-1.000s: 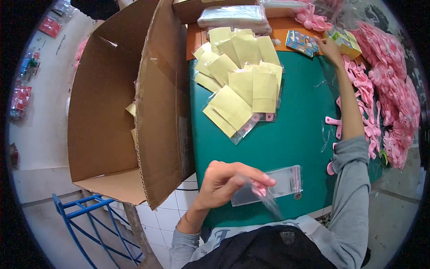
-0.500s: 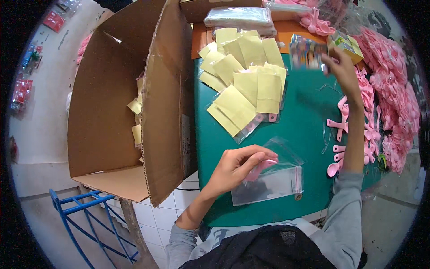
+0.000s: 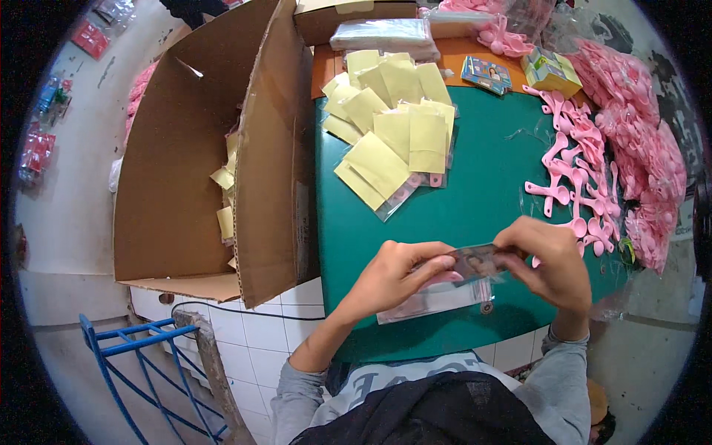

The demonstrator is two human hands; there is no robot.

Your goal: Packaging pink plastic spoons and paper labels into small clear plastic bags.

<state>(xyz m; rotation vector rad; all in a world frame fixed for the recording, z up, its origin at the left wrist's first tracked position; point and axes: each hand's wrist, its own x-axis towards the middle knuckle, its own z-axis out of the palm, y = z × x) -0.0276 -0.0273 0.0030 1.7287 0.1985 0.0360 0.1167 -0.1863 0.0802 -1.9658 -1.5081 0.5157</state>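
Note:
My left hand [image 3: 397, 278] pinches a pink plastic spoon [image 3: 447, 277] at the table's near edge. My right hand [image 3: 552, 263], also closed, grips the right end of a small printed card [image 3: 476, 263] stretched between both hands. The card's left end meets my left fingertips. Below them a clear plastic bag [image 3: 426, 305] lies flat on the green table [image 3: 475, 200]. Fingers cover most of the spoon.
Yellow-backed bagged packs [image 3: 389, 122] are heaped at the left, beside a large open cardboard box [image 3: 271, 170]. Loose pink spoons [image 3: 556, 189] spread along the right, near bulky pink bundles [image 3: 630, 119]. At the back are printed cards [image 3: 486, 74], a yellow box [image 3: 551, 72] and clear bags [image 3: 382, 33].
My right hand has come back from the card pile at the far right and now holds a card against my left hand. The left hand has kept hold of the pink spoon.

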